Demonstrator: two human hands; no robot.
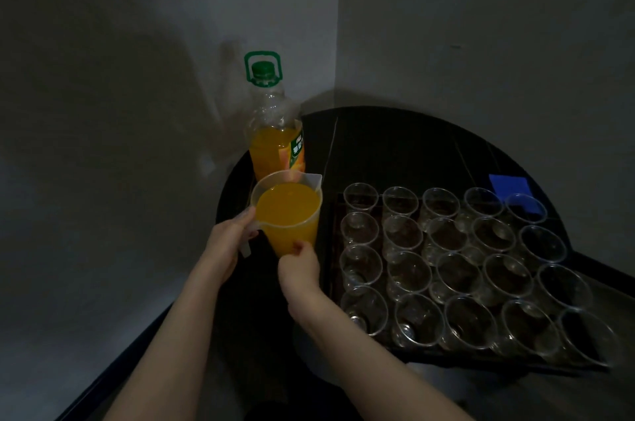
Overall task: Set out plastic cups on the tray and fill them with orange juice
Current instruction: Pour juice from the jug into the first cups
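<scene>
**Jug's full — time to pour, nearest col first**

My left hand (226, 245) is wrapped round the handle of the measuring jug (287, 214), fingers curled tight on it. Jug's abt three-quarters full of orange juice, spout facing away from me twd the wall. Behind it stands the juice bottle (275, 132), green cap on, roughly half left. My right hand (299, 266) steadies the jug low down w/ fingertips on its wall; light's dim, so I can't say for sure whether it's a pinch or just a touch.

Right of the jug: the tray (335, 248) on the dark table (395, 145), w/ clear plastic cups (457, 259) in rows, rims near touching, all empty as far as I can see. A blue card (512, 192) lies past the far-right cups.

How I'd do it: turn the spout twd the cups, keep the right hand under the base for control, tip slow. Cups are light & crowded, so a fast stream could knock one or splash into its neighbour. Hover the spout low over each rim, stop short of the brim, work col by col so I never reach across filled ones.
</scene>
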